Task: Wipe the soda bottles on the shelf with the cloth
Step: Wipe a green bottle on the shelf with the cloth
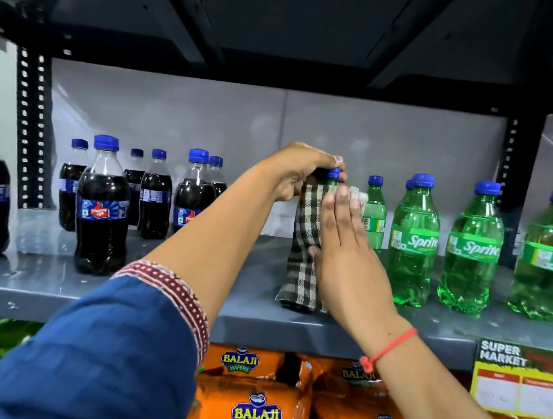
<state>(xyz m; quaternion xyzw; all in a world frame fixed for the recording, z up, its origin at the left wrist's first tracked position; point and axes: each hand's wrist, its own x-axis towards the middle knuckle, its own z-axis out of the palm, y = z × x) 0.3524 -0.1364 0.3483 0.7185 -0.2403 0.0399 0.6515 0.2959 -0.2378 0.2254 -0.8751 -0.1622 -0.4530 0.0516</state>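
We're facing a grey metal shelf under a dark upper shelf, slotted black uprights either side, pale grey back panel, orange wafer bags below.

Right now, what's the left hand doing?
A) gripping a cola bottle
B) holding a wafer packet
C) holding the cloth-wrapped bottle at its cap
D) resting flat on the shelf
C: the left hand grips the blue cap of the bottle that the right hand presses the checked cloth against.
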